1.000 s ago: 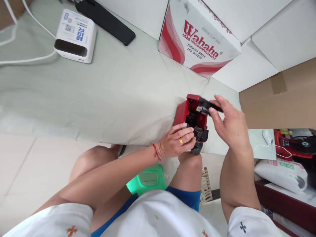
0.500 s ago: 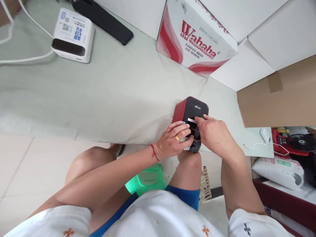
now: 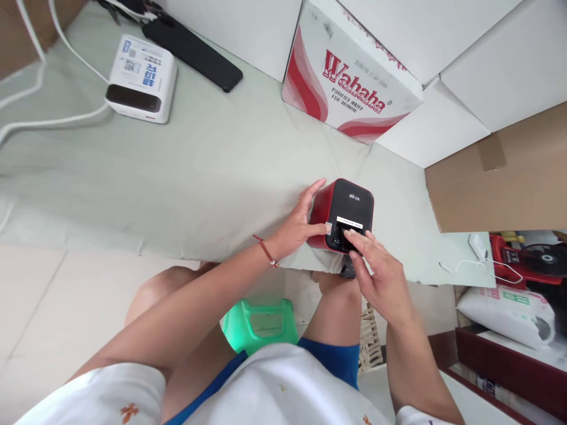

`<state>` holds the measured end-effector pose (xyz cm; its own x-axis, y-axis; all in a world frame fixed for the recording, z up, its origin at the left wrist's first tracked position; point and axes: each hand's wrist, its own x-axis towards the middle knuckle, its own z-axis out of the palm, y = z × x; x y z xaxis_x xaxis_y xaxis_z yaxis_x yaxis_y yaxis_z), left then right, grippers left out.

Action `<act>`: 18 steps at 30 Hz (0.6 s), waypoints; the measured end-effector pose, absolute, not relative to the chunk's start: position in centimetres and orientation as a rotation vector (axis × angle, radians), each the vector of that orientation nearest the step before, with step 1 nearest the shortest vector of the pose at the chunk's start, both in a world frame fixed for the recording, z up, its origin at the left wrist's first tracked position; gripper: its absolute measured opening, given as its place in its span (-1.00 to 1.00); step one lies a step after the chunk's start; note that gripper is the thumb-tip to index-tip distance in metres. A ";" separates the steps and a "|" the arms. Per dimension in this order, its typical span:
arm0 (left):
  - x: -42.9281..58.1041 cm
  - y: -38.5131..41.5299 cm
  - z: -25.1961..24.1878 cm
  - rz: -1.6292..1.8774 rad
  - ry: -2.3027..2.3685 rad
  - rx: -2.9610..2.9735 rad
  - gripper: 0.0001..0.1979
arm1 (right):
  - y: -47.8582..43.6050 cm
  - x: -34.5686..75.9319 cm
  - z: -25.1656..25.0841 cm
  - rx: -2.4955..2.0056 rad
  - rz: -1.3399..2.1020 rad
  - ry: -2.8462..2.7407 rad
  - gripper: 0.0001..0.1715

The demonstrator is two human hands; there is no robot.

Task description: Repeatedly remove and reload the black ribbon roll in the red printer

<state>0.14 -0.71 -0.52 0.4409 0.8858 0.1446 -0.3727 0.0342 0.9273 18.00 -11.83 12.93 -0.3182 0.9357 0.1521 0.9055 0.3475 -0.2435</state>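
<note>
A red and black label printer [image 3: 349, 203] stands at the near edge of a pale green sheet [image 3: 199, 165]. The left hand [image 3: 297, 227] clasps its left side. The right hand [image 3: 381, 277] has its fingertips on the black front, just below a white label strip [image 3: 349, 223]. A Wahaha carton [image 3: 349, 77] stands further back.

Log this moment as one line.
left hand: grips side of red printer | right hand: fingertips on its front, by white strip | printer: lid shut, on cloth
</note>
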 end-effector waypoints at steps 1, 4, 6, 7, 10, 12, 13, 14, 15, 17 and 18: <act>0.0 -0.6 -0.5 1.017 0.540 1.115 0.04 | -12.6 18.2 12.7 -1.602 0.201 -2.354 -0.45; -0.1 -0.3 -0.4 0.960 0.508 1.072 0.16 | -13.9 18.5 12.2 -1.535 0.253 -2.394 -0.29; 0.0 -0.2 -0.5 0.959 0.480 1.055 0.19 | -14.1 18.6 11.9 -1.524 0.264 -2.394 -0.24; 0.1 -0.1 -0.5 0.964 0.463 1.044 0.19 | -14.1 18.6 11.8 -1.518 0.261 -2.388 -0.24; 0.3 -0.2 -0.8 0.975 0.417 1.034 0.14 | -13.7 18.7 12.0 -1.474 0.240 -2.367 -0.34; 0.5 -0.2 -1.1 0.975 0.406 1.063 0.09 | -13.0 18.7 12.4 -1.493 0.251 -2.340 -0.49; 0.5 -0.3 -1.3 0.971 0.401 1.077 0.08 | -12.4 18.8 12.7 -1.571 0.271 -2.317 -0.55; 0.6 -0.3 -1.5 0.966 0.395 1.084 0.07 | -11.6 18.8 13.0 -1.694 0.293 -2.288 -0.59; 0.7 -0.3 -1.7 0.965 0.390 1.085 0.06 | -10.6 18.9 13.3 -1.837 0.313 -2.257 -0.58; 0.7 -0.2 -2.2 0.970 0.393 1.085 0.01 | -7.9 18.9 13.5 -2.102 0.330 -2.209 -0.52; 0.8 -0.2 -2.4 0.977 0.406 1.090 -0.03 | -6.4 18.8 13.5 -2.173 0.329 -2.215 -0.51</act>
<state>0.76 -0.25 -2.39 0.5396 0.8245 0.1707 -0.4607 0.1194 0.8795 18.84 -6.35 13.47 -0.0295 0.9909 -0.1315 0.9864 0.0076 -0.1644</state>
